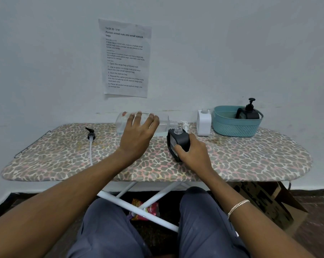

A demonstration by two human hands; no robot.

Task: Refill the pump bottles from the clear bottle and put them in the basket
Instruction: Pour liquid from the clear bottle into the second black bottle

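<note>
While tipped sideways, clear bottle [146,123] aims its mouth at uncapped black pump bottle [178,143] on ironing board [64,161]. Left hand [138,134] wraps the clear one; right hand [192,153] grips the black. Teal basket [235,125] holds another, far right.

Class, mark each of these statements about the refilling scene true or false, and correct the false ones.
1. The left hand tips the clear bottle toward the black bottle. True.
2. The teal basket holds no bottles. False: a black pump bottle sits in it.
3. The right hand grips the black bottle. True.
4. The white bottle has its pump fitted. False: its neck is open.
5. A loose black pump lies on the board's left side. True.
</note>
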